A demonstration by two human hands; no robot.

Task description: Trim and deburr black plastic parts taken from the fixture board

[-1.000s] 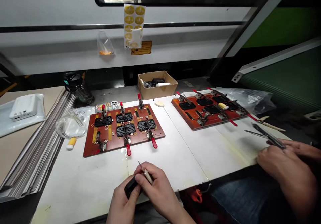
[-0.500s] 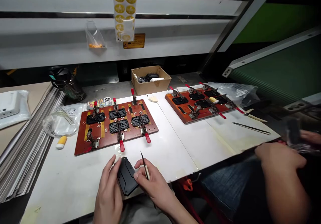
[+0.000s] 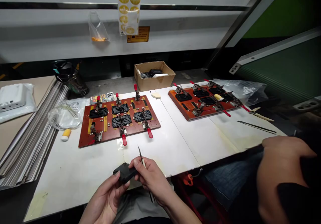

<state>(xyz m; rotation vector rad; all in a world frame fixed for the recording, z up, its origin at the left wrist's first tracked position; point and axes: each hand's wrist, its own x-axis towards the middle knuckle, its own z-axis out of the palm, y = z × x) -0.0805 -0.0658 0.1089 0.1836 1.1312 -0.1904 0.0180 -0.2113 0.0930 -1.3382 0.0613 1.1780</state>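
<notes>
Over the front edge of the table, my left hand (image 3: 107, 192) grips a black plastic cover (image 3: 123, 173) between thumb and fingers. The cover is tilted, with a thick edge facing me. My right hand (image 3: 150, 175) pinches its right end. That same hand also holds slim tweezers (image 3: 143, 163) with a pale middle, their dark point upward and their other end below the palm. Just beyond both hands lies a red-brown fixture board (image 3: 112, 136) with several black ribbed parts (image 3: 121, 120) and red-handled toggle clamps (image 3: 124, 139).
A second clamp board (image 3: 189, 116) lies to the right, near dark tweezers (image 3: 255, 127). A cardboard box (image 3: 155, 82) stands behind. Stacked sheets (image 3: 32, 147), a plastic bag (image 3: 66, 113) and a yellow-white cap-like piece (image 3: 66, 134) are left. Another person's arm (image 3: 278, 170) rests at right.
The cover has turned from facing up broadly to a flatter, edge-on tilt. My left hand has rolled palm-up beneath it. The view has shifted slightly; the other person's hand has dropped from sight.
</notes>
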